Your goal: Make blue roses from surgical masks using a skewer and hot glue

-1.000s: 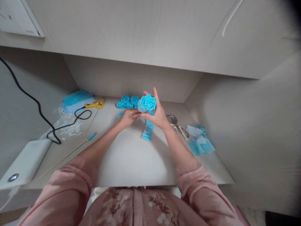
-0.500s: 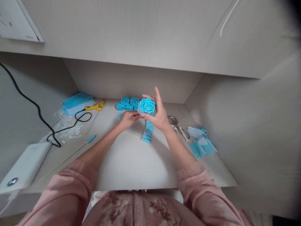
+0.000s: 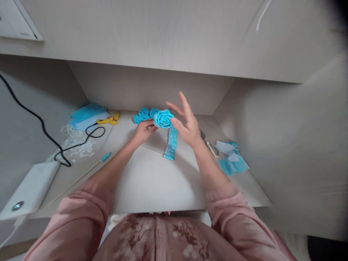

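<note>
A blue pleated fabric rose (image 3: 164,119) is held up above the table by my left hand (image 3: 144,131), whose fingers close on its underside. My right hand (image 3: 188,125) is beside the rose with its fingers spread and its thumb at the flower's right edge. Under it, a gathered blue strip (image 3: 171,143) lies on the table, its lower end at the tip of a thin stick (image 3: 152,150). Behind the rose, several finished blue roses (image 3: 143,113) sit at the back, partly covered by it.
At the left are a yellow glue gun (image 3: 109,119), blue masks (image 3: 88,113), white scraps (image 3: 83,148), a blue-tipped stick (image 3: 81,177) and a white power bank (image 3: 29,190). Scissors (image 3: 212,148) and blue cloth pieces (image 3: 233,165) lie right. A shelf panel (image 3: 163,40) overhangs the back.
The rose has shifted a little left and turned in my left hand. My right hand has opened away from around it, leaving only the thumb near its edge.
</note>
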{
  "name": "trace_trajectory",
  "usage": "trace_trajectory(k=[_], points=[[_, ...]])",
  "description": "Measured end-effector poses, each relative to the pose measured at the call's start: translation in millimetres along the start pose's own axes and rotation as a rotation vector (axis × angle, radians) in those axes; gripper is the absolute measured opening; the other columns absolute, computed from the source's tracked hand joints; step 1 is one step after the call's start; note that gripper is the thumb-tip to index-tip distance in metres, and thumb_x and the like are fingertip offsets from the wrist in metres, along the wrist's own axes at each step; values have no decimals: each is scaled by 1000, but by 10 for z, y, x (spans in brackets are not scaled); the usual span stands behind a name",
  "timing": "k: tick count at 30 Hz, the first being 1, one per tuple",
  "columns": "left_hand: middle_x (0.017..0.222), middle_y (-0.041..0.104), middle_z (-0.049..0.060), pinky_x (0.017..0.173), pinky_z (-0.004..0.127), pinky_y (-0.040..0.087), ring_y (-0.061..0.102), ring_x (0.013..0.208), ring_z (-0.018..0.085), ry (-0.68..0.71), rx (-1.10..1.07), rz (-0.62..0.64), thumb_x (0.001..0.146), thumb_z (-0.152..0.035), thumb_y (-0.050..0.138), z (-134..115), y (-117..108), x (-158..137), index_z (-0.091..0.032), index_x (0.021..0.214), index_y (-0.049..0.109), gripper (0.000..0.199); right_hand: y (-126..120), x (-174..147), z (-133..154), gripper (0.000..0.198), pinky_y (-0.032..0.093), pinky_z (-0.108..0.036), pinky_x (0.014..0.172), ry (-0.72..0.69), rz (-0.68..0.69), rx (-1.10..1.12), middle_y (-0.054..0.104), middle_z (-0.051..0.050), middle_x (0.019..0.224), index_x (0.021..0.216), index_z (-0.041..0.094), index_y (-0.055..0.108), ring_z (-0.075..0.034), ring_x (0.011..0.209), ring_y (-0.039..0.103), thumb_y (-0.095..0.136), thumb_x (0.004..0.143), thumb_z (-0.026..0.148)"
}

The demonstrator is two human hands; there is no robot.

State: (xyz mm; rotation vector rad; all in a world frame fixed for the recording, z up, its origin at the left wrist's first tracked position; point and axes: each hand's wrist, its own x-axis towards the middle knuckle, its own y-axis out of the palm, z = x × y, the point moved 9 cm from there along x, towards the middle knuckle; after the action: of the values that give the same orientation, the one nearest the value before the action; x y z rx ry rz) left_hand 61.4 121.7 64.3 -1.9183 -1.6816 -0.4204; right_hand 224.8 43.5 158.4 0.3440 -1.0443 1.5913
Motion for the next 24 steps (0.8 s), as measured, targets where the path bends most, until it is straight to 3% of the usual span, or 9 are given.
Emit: trace_trajectory(k=[4, 8, 15, 19, 24], points=[[76, 73, 6, 86, 38, 52, 66, 80, 25, 25, 37, 18, 78, -60, 73, -15, 5, 16, -21, 65, 73, 41, -158, 14, 60, 58, 51, -53, 116, -8, -68, -122, 75, -8, 129, 153, 30, 52, -28, 124, 69, 51, 104, 61], [74, 70, 6, 83, 37, 50, 66, 81, 25, 92, 80, 84, 83, -50, 68, -95, 68, 5, -21, 64, 71, 34, -191, 18, 156, 40, 56, -49, 108, -69, -78, -190, 77, -5, 115, 140, 30, 65, -25, 109, 72, 58, 103, 44], [74, 69, 6, 84, 36, 50, 64, 80, 24, 79, 79, 110, 81, -48, 69, -103, 122, -20, -20, 68, 71, 31, -127, 0, 108, 35, 59, -45, 101, -18, -80, -237, 77, -2, 103, 132, 30, 70, -21, 96, 73, 57, 99, 28], [75, 72, 6, 86, 37, 51, 65, 79, 24, 59, 52, 106, 79, -53, 72, -75, 138, -23, -21, 66, 72, 34, -154, -7, 132, 35, 59, -44, 103, -14, -111, -203, 79, -2, 107, 134, 29, 69, -22, 100, 75, 56, 102, 36], [75, 74, 7, 79, 37, 54, 70, 80, 25, -72, -104, -35, 72, -53, 78, 37, 27, -29, -18, 68, 73, 35, -272, -10, -23, 42, 59, -44, 104, 12, -201, -122, 79, -6, 117, 141, 28, 65, -23, 109, 75, 50, 106, 47]])
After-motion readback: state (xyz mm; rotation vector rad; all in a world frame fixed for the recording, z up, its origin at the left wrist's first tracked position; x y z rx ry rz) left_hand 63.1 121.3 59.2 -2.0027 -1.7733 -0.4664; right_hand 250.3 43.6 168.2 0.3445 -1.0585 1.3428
